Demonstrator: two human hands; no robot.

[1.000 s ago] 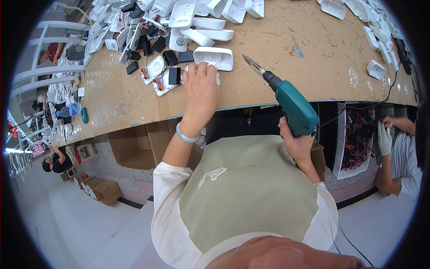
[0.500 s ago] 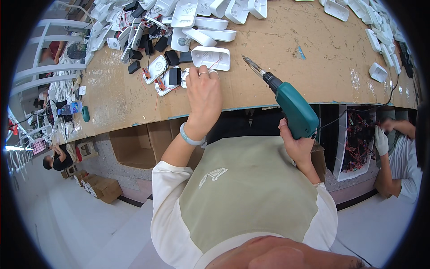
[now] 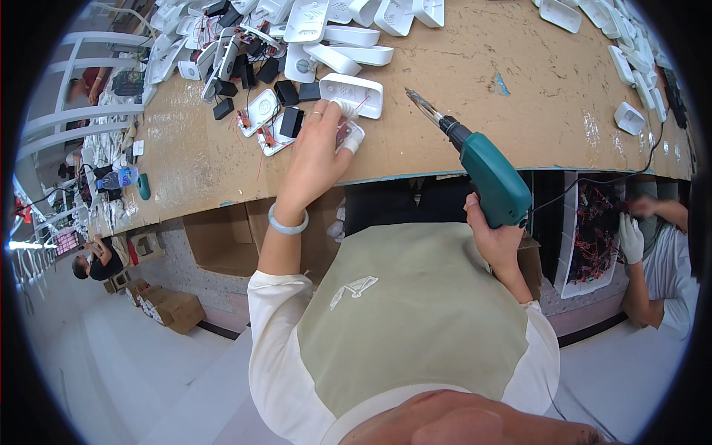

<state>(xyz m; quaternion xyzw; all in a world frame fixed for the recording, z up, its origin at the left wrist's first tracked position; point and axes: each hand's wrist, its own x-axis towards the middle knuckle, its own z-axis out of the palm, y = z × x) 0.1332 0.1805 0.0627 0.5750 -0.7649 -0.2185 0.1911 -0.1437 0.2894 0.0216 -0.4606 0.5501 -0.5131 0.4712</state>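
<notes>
My right hand (image 3: pixel 495 241) is wrapped round the handle of a green soldering gun (image 3: pixel 495 180), whose metal tip points up and left above the table. White coverings sit on the thumb and a finger of my left hand (image 3: pixel 320 148). Those fingers close on a small white plastic casing (image 3: pixel 361 128) with thin red wire at it, partly hidden by the hand. Just beyond lies an open white plastic shell (image 3: pixel 372 90). Left of the hand are a black box-shaped part (image 3: pixel 291 122) and a white casing (image 3: pixel 261 108) with orange parts and wires.
White shells (image 3: pixel 305 22) and wired black parts are heaped at the table's far left. More white shells (image 3: pixel 630 52) lie at the far right. The gun's black cord (image 3: pixel 593 182) runs right. A gloved co-worker's hand (image 3: pixel 631 239) is beside a bin (image 3: pixel 565 252) of wired parts.
My left hand has turned and shifted slightly left, and its covered thumb and finger now show around the small casing. The soldering gun has hardly moved.
</notes>
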